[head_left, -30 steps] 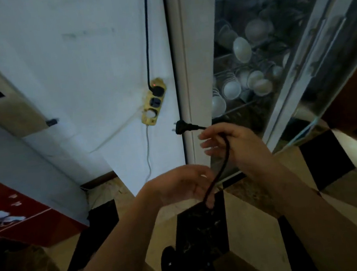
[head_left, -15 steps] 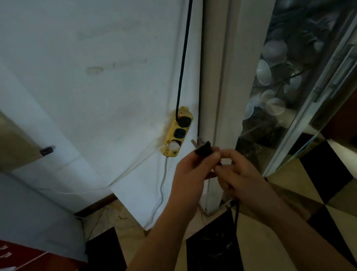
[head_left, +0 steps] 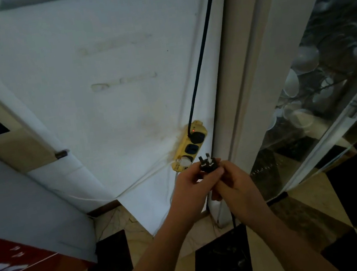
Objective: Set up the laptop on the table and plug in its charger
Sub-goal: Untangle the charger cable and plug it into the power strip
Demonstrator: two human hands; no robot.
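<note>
Charger plug (head_left: 209, 165) pinched by both hands, just beside power strip (head_left: 189, 147)

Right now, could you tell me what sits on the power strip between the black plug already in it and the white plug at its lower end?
In the head view, one free dark socket on the yellow power strip.

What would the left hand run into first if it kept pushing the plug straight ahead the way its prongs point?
Probably the yellow power strip on the wall. The left hand pinches the black plug, prongs aimed up toward the strip's lower end. Which socket is unclear, since depth is hard to judge.
</note>
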